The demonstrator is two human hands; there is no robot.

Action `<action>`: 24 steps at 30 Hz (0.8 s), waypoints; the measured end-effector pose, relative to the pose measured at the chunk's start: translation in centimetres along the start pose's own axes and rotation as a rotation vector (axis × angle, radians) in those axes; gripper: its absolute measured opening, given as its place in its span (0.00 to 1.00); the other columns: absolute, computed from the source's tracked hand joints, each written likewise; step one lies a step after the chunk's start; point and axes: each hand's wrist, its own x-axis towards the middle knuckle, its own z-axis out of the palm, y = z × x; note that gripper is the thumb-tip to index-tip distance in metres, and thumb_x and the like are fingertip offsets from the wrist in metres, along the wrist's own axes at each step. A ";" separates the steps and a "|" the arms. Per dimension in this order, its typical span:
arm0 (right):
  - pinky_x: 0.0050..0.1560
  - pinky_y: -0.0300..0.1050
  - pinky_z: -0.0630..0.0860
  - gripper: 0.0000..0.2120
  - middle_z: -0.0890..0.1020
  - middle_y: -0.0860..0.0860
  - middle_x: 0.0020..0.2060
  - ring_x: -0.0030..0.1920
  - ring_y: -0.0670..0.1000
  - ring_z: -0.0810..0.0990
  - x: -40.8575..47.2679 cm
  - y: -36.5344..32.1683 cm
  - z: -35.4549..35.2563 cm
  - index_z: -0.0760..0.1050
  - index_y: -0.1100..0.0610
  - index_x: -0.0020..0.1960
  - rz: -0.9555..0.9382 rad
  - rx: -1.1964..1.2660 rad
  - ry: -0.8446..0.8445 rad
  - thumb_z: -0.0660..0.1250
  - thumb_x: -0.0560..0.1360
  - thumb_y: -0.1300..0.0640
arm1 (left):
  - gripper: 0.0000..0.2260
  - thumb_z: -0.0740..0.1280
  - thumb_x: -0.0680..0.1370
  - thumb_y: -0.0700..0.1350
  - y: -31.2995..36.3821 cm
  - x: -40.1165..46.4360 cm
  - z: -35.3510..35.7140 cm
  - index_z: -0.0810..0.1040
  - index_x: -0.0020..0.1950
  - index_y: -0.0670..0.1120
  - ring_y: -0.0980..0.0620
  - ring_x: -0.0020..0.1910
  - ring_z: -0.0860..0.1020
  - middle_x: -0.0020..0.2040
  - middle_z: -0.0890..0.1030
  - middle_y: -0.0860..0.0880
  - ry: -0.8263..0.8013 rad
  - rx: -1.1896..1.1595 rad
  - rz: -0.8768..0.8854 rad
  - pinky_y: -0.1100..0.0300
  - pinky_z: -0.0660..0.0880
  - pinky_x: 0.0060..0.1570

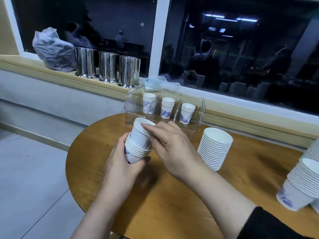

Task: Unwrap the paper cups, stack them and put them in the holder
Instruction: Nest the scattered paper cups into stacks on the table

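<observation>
Round wooden table (172, 195), windowsill (51, 69), steel canisters (107, 66), dark window (241, 49)

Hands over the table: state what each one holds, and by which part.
The left hand grips a short stack of white paper cups round its lower wall. The right hand holds the upper nested cups at their side, below the rims.
</observation>
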 end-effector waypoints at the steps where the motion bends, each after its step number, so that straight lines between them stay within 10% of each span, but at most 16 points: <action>1: 0.56 0.42 0.71 0.18 0.81 0.49 0.50 0.49 0.52 0.74 -0.2 -0.1 0.0 0.78 0.55 0.66 -0.004 0.006 -0.041 0.62 0.78 0.58 | 0.33 0.79 0.67 0.45 0.2 0.0 0.1 0.70 0.68 0.61 0.55 0.57 0.79 0.58 0.80 0.59 -0.003 -0.010 0.001 0.52 0.75 0.56; 6: 0.67 0.46 0.69 0.19 0.75 0.46 0.65 0.65 0.49 0.72 -1.4 -1.1 -0.9 0.73 0.53 0.71 0.042 0.070 -0.067 0.60 0.81 0.55 | 0.33 0.78 0.68 0.46 0.6 -0.1 0.3 0.70 0.70 0.59 0.59 0.57 0.78 0.59 0.80 0.60 -0.008 -0.091 0.001 0.64 0.72 0.52; 10: 0.61 0.50 0.73 0.15 0.76 0.52 0.60 0.64 0.51 0.75 -5.9 -1.7 -3.3 0.77 0.59 0.63 0.029 0.151 0.381 0.61 0.81 0.53 | 0.32 0.79 0.69 0.49 0.6 -0.4 0.2 0.69 0.69 0.59 0.61 0.57 0.78 0.59 0.80 0.60 -0.041 -0.147 -0.034 0.61 0.74 0.54; 14: 0.58 0.59 0.73 0.14 0.75 0.48 0.59 0.60 0.54 0.75 -11.1 1.8 -4.4 0.71 0.44 0.61 0.289 0.174 0.699 0.66 0.77 0.48 | 0.29 0.77 0.72 0.47 1.1 -0.8 1.3 0.69 0.69 0.59 0.66 0.53 0.79 0.57 0.81 0.62 -0.108 -0.267 -0.085 0.71 0.74 0.44; 20: 0.66 0.39 0.73 0.47 0.70 0.38 0.70 0.64 0.31 0.72 -12.9 6.7 -3.5 0.54 0.43 0.75 0.778 0.609 0.262 0.80 0.67 0.51 | 0.28 0.76 0.74 0.45 1.8 -2.1 5.6 0.66 0.68 0.58 0.64 0.56 0.78 0.59 0.79 0.61 -0.235 -0.360 -0.151 0.66 0.73 0.51; 24: 0.49 0.29 0.75 0.40 0.79 0.38 0.58 0.52 0.30 0.78 -12.6 7.6 -2.8 0.59 0.46 0.72 0.787 0.565 0.168 0.78 0.69 0.64 | 0.29 0.78 0.72 0.46 2.1 -2.7 8.4 0.66 0.67 0.57 0.65 0.57 0.78 0.61 0.79 0.60 -0.304 -0.352 -0.153 0.67 0.73 0.53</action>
